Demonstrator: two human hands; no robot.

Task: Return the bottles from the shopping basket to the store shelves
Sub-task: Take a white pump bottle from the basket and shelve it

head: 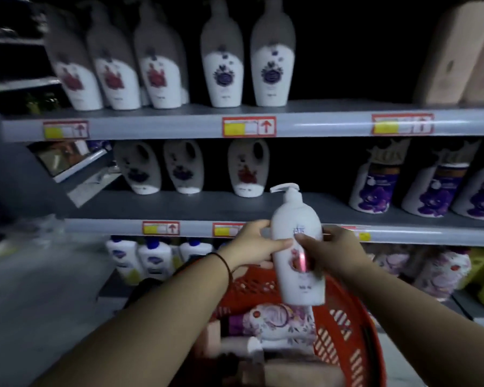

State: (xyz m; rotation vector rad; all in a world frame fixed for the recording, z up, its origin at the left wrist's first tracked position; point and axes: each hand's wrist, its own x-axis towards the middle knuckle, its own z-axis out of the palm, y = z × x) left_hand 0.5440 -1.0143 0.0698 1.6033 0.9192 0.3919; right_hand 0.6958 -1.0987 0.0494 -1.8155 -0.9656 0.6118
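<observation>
A white pump bottle [296,227] with a red flower label is held upright above the red shopping basket [344,325]. My left hand [253,244] grips its left side, thumb across the front. My right hand [330,248] holds its right side, fingers curled round the label. The bottle's pump head reaches the level of the middle shelf [179,208]. Inside the basket lie a floral-printed pack [280,322] and other items, blurred.
The top shelf [319,124] carries white bottles with red and purple labels, with a gap to their right. The middle shelf holds three similar bottles at left and purple bottles [375,185] at right. Blue-capped bottles [151,258] stand on the lowest shelf.
</observation>
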